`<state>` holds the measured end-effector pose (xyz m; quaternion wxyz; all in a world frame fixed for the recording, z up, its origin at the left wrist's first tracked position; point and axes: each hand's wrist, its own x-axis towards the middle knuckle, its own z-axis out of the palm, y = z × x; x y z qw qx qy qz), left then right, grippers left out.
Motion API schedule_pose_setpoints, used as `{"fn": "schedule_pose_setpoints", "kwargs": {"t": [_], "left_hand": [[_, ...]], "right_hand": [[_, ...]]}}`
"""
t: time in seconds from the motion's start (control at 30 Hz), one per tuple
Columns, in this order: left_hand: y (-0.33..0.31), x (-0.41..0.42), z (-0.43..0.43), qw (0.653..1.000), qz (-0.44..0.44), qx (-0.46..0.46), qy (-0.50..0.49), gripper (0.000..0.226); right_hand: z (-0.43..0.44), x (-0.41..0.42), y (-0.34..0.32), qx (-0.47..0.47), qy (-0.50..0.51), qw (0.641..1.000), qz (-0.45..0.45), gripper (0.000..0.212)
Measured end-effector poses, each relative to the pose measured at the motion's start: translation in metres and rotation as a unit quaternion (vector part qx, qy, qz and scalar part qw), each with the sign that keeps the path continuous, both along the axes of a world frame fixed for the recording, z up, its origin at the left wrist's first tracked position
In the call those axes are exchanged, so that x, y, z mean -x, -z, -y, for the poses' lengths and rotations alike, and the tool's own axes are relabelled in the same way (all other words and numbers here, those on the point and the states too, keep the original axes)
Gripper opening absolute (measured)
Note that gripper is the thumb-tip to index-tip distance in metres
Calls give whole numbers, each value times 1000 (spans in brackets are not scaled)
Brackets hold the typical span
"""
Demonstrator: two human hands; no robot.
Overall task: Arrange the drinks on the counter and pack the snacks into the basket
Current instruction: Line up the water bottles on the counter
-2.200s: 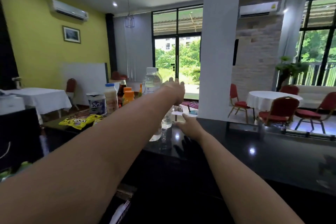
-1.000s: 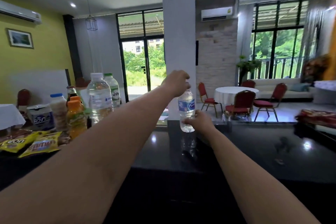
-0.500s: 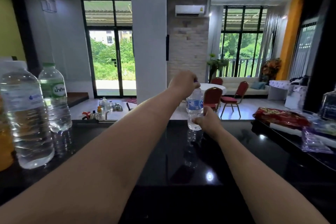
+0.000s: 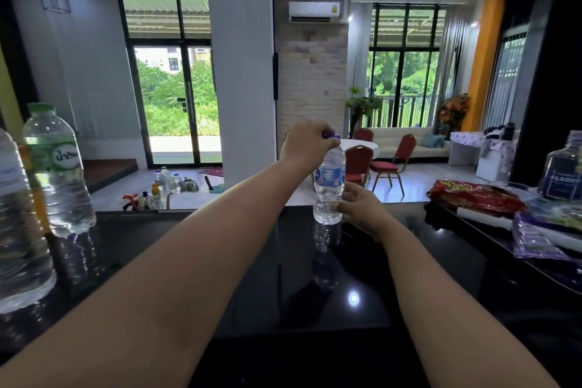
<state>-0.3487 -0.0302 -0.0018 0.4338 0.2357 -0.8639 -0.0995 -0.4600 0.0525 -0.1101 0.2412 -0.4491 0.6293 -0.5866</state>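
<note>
A small clear water bottle (image 4: 329,179) with a blue label and a purple cap stands upright on the glossy black counter (image 4: 283,277), near its far edge. My left hand (image 4: 307,143) grips the cap from above. My right hand (image 4: 362,208) holds the bottle's lower body from the right. At the left stand two large water bottles: one with a green cap and label (image 4: 56,167), and a nearer one (image 4: 19,230) cut off by the frame. A red snack bag (image 4: 472,197) lies on the counter at the right.
A purple-tinted clear packet (image 4: 535,239) and a dark-labelled clear bottle (image 4: 563,170) sit at the right edge. Part of an orange drink bottle (image 4: 36,198) shows behind the large bottles. A white pillar (image 4: 239,72) rises beyond the counter.
Both hands carried the small bottle rightward from the drinks cluster to the counter's middle. The view swung right, so the snack bags at the left went out of frame.
</note>
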Motion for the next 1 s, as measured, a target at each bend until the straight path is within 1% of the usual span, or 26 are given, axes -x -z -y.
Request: {"fn": "schedule_pose_setpoints", "kwargs": {"t": [0.07, 0.17, 0.2, 0.27, 0.33, 0.43, 0.5, 0.57, 0.67, 0.8, 0.87, 0.93, 1.0], "left_hand": [[-1, -2, -6, 1000, 23, -9, -8, 28], [-3, -9, -15, 994, 107, -13, -26, 28], [-4, -14, -18, 991, 128, -9, -33, 27], [-8, -29, -25, 987, 152, 8, -55, 28], [-15, -50, -32, 982, 168, 31, -82, 36], [-31, -92, -40, 971, 193, 63, -124, 48], [-41, -127, -46, 965, 205, 71, -147, 53], [-50, -164, -49, 956, 221, 83, -176, 56], [-60, -221, -47, 944, 222, 98, -223, 56], [-70, -291, -41, 915, 238, 136, -295, 58], [-75, -323, -35, 907, 231, 148, -321, 58], [-78, -351, -26, 903, 230, 138, -337, 58], [-77, -376, -19, 906, 226, 91, -346, 60]], "right_hand": [[-4, -5, 1, 2, 2, 1000, -3, 53], [-13, -14, 3, 1, 13, 1000, 1, 56], [-16, -18, 3, 3, 31, 1000, 5, 59], [-22, -26, 0, 6, 84, 996, 10, 74], [-30, -38, -4, 5, 129, 991, -18, 78], [-45, -64, -10, 10, 197, 977, -86, 72], [-54, -84, -17, 16, 225, 964, -139, 59], [-58, -107, -26, 10, 203, 964, -170, 44], [-56, -150, -37, -7, 143, 972, -184, 40], [-41, -219, -47, 5, 47, 976, -212, 55], [-30, -254, -49, -10, 15, 975, -222, 67], [-18, -287, -47, -22, -17, 970, -240, 80], [-7, -316, -43, -27, -57, 967, -245, 87]]}}
